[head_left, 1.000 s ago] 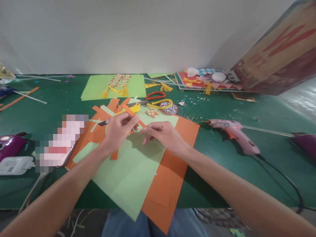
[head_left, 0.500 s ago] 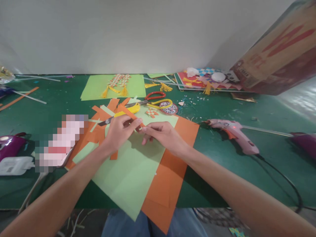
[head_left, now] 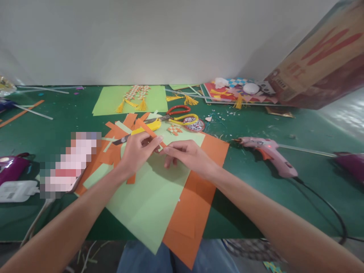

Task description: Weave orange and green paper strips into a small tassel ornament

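Observation:
My left hand (head_left: 136,153) and my right hand (head_left: 187,156) meet over a light green paper sheet (head_left: 148,197) that lies on an orange sheet (head_left: 196,201). Both hands pinch a thin orange paper strip (head_left: 149,131) that runs up and left from the fingertips. More orange and green strips (head_left: 116,131) are scattered beside my left hand. A yellow-handled craft knife (head_left: 136,132) lies just beyond my left fingers.
Scissors with red and yellow handles (head_left: 182,115) lie behind the strips. A pink hot glue gun (head_left: 267,151) with a black cable rests on the green table (head_left: 284,204) to the right. A woven paper piece with yellow tassels (head_left: 133,98) lies farther back. A cardboard box (head_left: 321,64) stands at the right.
The two hands have shifted only slightly; the fingertips of both hands have drawn a little closer on the orange strip.

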`<action>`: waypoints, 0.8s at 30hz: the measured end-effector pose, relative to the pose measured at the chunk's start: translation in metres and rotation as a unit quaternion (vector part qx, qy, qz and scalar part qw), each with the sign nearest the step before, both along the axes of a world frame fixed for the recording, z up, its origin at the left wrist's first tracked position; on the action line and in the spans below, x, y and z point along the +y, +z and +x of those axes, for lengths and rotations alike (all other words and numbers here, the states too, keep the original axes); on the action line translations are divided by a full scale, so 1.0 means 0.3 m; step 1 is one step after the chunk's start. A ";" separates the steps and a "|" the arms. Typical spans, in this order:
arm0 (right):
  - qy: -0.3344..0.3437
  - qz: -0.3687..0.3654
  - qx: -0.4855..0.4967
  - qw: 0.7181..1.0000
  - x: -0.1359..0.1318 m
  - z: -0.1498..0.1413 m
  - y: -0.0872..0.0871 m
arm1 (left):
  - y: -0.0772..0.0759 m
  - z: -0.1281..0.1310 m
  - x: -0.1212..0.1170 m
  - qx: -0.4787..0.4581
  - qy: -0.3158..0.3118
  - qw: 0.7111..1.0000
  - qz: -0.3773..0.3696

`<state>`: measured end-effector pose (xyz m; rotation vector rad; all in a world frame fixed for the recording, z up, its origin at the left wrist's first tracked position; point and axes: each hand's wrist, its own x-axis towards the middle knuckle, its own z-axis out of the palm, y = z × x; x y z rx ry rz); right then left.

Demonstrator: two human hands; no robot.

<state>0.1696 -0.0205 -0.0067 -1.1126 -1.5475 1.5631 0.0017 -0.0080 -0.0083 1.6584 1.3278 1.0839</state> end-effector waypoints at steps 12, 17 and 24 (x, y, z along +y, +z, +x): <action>0.013 0.011 -0.020 1.000 0.004 0.008 -0.001 | 0.028 -0.004 0.005 -0.038 0.059 0.997 0.033; 0.028 0.040 -0.058 0.997 0.001 0.004 0.011 | 0.028 -0.004 0.001 -0.044 0.061 0.996 0.046; -0.010 0.110 -0.083 0.990 -0.006 -0.007 0.002 | 0.024 0.007 -0.019 -0.016 -0.005 1.000 0.023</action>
